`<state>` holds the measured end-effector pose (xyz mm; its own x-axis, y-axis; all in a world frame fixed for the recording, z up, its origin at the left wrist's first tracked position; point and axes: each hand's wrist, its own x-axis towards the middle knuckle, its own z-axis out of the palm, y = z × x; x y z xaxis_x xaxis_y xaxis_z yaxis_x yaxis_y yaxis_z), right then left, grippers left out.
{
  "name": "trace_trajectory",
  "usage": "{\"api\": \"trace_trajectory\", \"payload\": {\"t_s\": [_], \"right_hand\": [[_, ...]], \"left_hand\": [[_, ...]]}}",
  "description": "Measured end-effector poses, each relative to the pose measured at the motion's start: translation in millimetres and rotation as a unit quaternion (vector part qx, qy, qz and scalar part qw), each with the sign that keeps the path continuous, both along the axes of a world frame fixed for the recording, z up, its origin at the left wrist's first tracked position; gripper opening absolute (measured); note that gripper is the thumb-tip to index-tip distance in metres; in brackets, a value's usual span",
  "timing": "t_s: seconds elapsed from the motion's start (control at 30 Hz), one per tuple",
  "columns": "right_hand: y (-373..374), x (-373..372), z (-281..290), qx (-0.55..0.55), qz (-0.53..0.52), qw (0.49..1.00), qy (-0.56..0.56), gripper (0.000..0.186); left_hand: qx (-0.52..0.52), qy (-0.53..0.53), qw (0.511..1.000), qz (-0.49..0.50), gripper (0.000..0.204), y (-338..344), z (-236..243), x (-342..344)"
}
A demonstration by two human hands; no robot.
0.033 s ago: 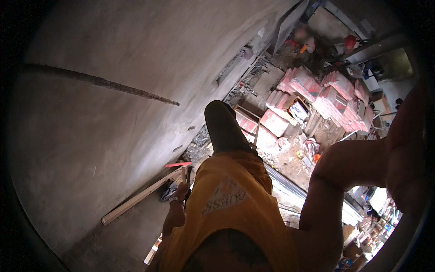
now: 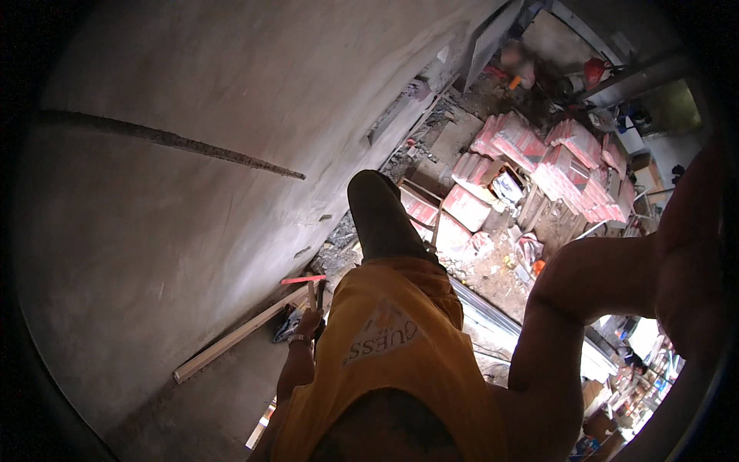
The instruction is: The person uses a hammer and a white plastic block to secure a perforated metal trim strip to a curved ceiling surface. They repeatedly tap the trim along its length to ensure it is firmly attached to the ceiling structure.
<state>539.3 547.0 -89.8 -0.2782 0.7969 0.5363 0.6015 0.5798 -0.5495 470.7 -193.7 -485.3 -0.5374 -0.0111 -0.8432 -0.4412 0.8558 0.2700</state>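
Observation:
Down at my left side, near the wall's foot, my left hand is closed round the wooden handle of a tool. A thin red crosspiece shows at the handle's far end; the tool's exact kind is hard to make out. My right arm is bent up at the right, and my right hand is a large dark shape close to the camera. Its fingers do not show distinctly, nor whether it holds anything. Between the arms is my yellow sleeveless top, with one dark-trousered leg beyond it.
A plastered wall with a dark groove fills the left. Along its base lies a wooden beam. Stacked red-and-white packages stand on the littered floor at the right. Long metal profiles lie nearer to me.

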Motion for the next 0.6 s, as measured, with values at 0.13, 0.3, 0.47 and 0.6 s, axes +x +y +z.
{"api": "trace_trajectory", "payload": {"t_s": [0.13, 0.3, 0.47, 0.6], "right_hand": [[22.4, 20.7, -7.9, -0.008, -0.035, 0.999, -0.018, 0.047], [26.6, 49.0, -15.2, -0.016, -0.063, 0.997, -0.033, 0.050], [40.2, 44.5, -49.2, -0.048, -0.080, 0.993, -0.067, 0.053], [45.3, 42.7, -66.9, -0.068, -0.091, 0.990, -0.087, 0.056]], "left_hand": [[0.001, 0.007, 1.000, -0.012, 0.026, 2.5, -4.0, -11.6], [0.004, 0.009, 1.000, -0.021, 0.027, 11.9, -15.3, -13.9], [0.000, 0.001, 1.000, -0.027, 0.028, 12.6, -4.7, -3.4], [-0.003, -0.002, 1.000, -0.019, 0.029, 12.9, 1.7, 0.1]]}}
